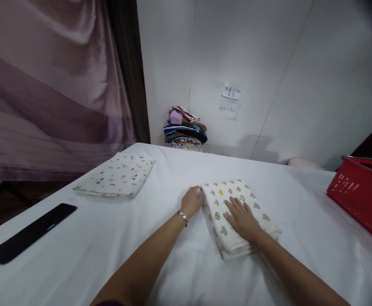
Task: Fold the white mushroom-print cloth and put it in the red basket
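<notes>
A folded white cloth with grey, green and yellow mouse-head prints lies on the white-covered table in front of me. My right hand rests flat on top of it, fingers stretched out. My left hand, with a bracelet on the wrist, has curled fingers gripping the cloth's left edge. A second folded cloth with small dark prints lies apart at the left rear of the table.
A red plastic basket stands at the right edge. A black flat strip lies near the left edge. A pile of folded colourful clothes sits against the white wall, under paper notes. A mauve curtain hangs at left.
</notes>
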`<state>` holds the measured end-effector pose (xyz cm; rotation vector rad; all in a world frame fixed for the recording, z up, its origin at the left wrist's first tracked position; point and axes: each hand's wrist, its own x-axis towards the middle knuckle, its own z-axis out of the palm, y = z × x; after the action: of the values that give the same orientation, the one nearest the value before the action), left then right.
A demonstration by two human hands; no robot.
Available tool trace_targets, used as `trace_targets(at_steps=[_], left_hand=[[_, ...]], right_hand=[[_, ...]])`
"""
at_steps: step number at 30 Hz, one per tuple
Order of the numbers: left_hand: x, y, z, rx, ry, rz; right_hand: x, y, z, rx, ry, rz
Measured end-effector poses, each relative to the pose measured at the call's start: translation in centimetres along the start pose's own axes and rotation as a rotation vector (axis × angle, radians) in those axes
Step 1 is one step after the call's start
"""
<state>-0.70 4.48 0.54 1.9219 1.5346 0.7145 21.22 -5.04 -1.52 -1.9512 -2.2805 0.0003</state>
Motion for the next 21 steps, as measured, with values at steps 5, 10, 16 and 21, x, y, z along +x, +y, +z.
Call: trace_targets(at_steps=[5, 10, 16, 21], left_hand=[[3.0, 0.3, 0.9, 0.053, 0.009, 0.098], [4.9, -0.5, 0.9, 0.062, -0.009, 0.145], [7.1, -2.3, 0.7, 0.044, 0.010, 0.107], [7.1, -2.6, 1.0, 0.015, -0.007, 0.104]], right_hand=[[0.1, -0.2, -0.5, 0.016, -0.005, -0.016], [-0.1, -0.4, -0.7, 0.038, 0.004, -0.031], [-0.2, -0.6, -0.9, 0.054, -0.009, -0.020], [-0.1, -0.8, -1.2, 0.061, -0.022, -0.020]])
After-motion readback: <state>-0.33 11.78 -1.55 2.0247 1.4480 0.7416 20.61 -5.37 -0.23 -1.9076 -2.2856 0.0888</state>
